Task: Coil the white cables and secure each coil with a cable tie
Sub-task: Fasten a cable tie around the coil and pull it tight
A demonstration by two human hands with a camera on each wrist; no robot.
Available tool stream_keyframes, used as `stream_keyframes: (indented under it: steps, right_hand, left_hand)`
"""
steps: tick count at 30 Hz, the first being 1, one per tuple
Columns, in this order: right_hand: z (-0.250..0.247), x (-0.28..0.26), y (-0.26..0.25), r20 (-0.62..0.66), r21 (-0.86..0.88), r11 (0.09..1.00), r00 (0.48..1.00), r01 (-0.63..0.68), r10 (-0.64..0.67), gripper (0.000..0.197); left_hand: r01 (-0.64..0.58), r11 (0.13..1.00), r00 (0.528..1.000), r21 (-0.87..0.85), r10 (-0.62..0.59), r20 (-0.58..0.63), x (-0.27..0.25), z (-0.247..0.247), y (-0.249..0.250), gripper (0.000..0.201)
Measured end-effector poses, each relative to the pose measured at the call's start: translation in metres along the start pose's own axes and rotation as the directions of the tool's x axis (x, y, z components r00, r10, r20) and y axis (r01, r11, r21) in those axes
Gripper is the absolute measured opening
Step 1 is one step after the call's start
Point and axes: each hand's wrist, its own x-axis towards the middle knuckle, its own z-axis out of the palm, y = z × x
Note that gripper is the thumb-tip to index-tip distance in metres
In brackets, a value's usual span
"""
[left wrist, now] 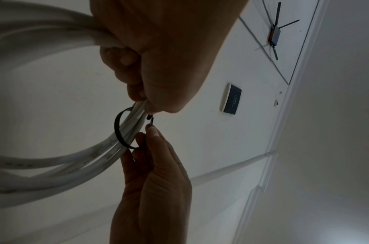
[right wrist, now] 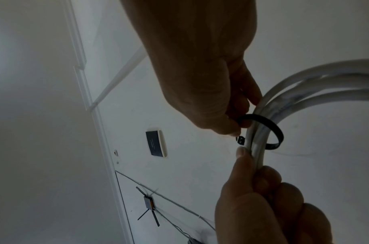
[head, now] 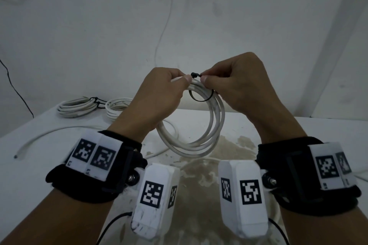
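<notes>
The left hand (head: 159,93) had its fingers curled tight around the top of the coil of white cable (head: 201,137), held up in the air above the table (head: 310,127), while the right hand (head: 237,85) pinched the tail of the black cable tie (head: 201,97) looped loosely around those strands. Only the wrist views showed the tie's little head (right wrist: 240,140) sitting right at the left thumb, plus a dark wall panel (left wrist: 231,99) behind. The head view alone caught two coils already tied (head: 76,106) lying at the table's far left and a loose cable (head: 51,133) beside them.
</notes>
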Motion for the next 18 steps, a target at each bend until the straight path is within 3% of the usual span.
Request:
stream_keyframes:
  steps: [8,18]
  right_hand:
    - [-0.0034,0.0001,0.0022,0.070,0.024,0.997,0.995,-0.071,0.069,0.009]
    - [0.0006,-0.0007,0.0008,0.026,0.001,0.996,0.996,-0.085,0.085,0.007]
  left_hand:
    - [0.009,1.000,1.000,0.006,-0.010,0.023,-0.0009,0.0049,-0.0027,0.026]
    - [-0.051,0.992,0.998,0.114,0.047,0.037,-0.0004,0.0039,-0.0033,0.024]
